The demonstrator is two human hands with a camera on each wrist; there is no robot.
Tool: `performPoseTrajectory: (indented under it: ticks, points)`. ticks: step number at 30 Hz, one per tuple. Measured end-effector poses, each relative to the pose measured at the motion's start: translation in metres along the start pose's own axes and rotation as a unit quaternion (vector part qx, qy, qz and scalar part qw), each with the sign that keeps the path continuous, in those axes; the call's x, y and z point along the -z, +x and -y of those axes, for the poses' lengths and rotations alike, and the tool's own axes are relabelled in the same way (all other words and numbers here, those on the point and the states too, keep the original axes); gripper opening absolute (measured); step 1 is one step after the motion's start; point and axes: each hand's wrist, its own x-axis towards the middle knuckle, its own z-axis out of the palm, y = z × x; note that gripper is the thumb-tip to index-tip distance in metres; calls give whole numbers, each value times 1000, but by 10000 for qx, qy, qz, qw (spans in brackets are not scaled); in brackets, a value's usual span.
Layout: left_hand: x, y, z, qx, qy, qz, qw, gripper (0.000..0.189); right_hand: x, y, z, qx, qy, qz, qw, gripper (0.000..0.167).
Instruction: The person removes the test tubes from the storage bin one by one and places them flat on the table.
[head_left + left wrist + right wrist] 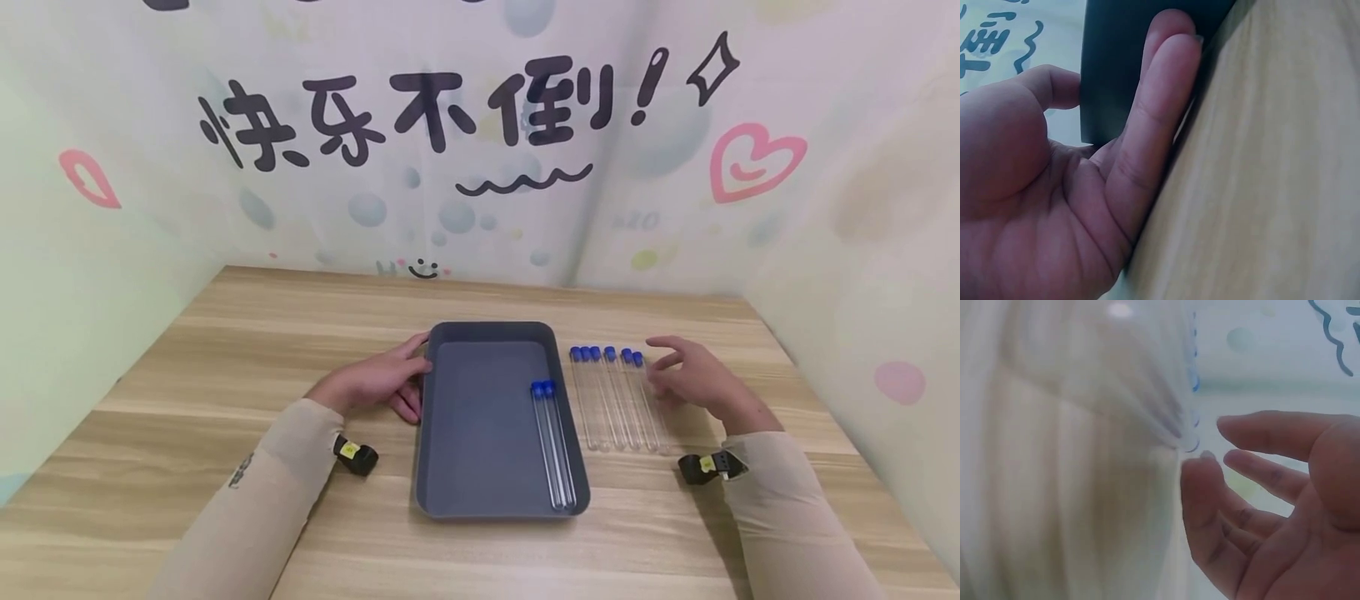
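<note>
A dark grey rectangular tray (472,433) lies lengthwise on the table. My left hand (378,379) holds its left side, thumb at the rim and fingers along the outer wall; in the left wrist view two fingers (1154,119) lie straight against that wall. Two clear test tubes (553,450) with blue caps lie side by side inside the tray, along its right wall. To the right of the tray several more blue-capped test tubes (621,404) lie in a row on the table, caps away from me. Beside the row's right end is my right hand (693,375), fingers loosely bent, thumb apart, nothing held.
The wood-grain table (300,308) is bounded at the back by a printed cloth (442,225) and on both sides by pale walls. Black wrist cameras (356,457) are strapped over both sleeves.
</note>
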Motion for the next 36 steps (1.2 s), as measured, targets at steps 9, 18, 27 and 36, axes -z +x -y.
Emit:
performPoseTrajectory:
  ticks: [9, 18, 27, 36]
  points:
    - [-1, -1, 1, -1, 17, -11, 10000, 63, -6, -9, 18, 408, -69, -333, 9986, 59]
    - [-2, -2, -1, 13, 40, -13, 10000, 63, -19, -16, 39, 635, 234, -272, 9973, 55]
    - [-1, -1, -2, -35, 74, 8, 10000, 63, -27, -19, 53, 774, 243, -260, 9964, 53]
    - [-1, -2, 1, -51, 17, 43, 10000, 62, -38, -23, 65, 896, 75, -170, 9958, 50]
